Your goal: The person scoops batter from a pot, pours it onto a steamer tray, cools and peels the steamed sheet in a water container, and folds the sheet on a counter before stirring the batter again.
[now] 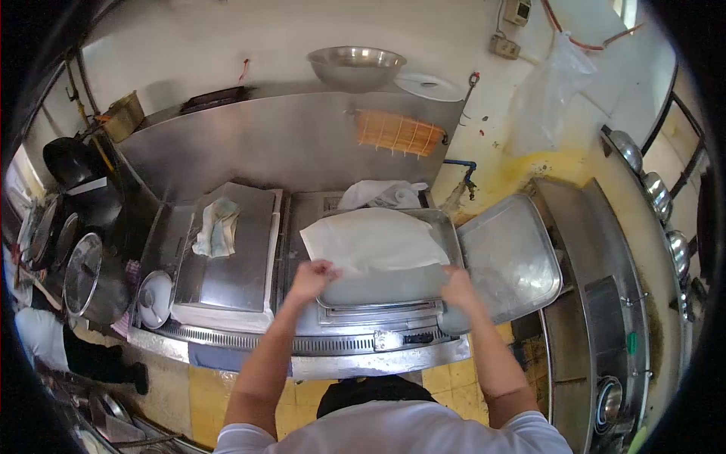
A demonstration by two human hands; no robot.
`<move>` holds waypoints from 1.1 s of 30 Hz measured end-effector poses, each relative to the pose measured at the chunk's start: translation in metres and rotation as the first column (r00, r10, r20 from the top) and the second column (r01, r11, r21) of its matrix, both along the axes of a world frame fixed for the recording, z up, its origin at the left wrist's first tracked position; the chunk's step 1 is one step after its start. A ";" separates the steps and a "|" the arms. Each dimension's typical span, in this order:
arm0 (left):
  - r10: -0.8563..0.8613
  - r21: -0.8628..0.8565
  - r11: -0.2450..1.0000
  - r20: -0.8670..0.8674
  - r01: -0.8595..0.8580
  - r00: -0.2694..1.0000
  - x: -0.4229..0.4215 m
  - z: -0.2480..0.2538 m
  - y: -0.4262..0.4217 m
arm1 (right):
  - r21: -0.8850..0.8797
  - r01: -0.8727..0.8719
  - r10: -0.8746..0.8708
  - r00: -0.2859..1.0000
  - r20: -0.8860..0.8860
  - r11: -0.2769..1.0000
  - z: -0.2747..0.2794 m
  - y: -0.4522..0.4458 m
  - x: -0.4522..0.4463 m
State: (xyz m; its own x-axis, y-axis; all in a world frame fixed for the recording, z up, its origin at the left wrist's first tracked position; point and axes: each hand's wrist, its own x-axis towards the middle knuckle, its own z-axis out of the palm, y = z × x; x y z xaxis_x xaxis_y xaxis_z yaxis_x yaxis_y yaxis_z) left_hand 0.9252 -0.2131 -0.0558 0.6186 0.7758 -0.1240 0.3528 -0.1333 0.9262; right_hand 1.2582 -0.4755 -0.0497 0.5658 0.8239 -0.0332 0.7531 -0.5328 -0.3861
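A white cloth (378,238), thin and slightly billowed, lies over a shallow metal tray (386,291) on the steel counter. At the cloth's near left corner, my left hand (311,280) is closed in a pinch on its edge. My right hand (458,287) is closed at the near right corner, by the tray's right rim. The near part of the tray shows a pale, smooth surface; I cannot tell what it is. Behind the tray lies a crumpled white cloth (384,194).
A larger metal tray (514,257) leans at the right. On the left are a flat steel cover (231,284) with a folded rag (218,227) and a white lid (155,299). A knife (417,338) lies at the front edge. Another person (49,340) stands far left.
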 end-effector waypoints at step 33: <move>-0.046 0.662 0.716 0.363 -0.222 0.931 0.113 0.155 -0.035 | 0.396 -0.087 0.337 0.706 -0.623 0.914 0.023 0.107 -0.039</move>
State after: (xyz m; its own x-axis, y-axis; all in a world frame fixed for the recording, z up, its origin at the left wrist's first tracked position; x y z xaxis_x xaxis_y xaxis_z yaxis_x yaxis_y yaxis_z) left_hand 1.0386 -0.2483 0.0995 0.4394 0.6132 0.6564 0.0888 -0.7568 0.6475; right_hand 1.2193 -0.3689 -0.0267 0.3045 0.9513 -0.0489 0.3065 -0.1465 -0.9405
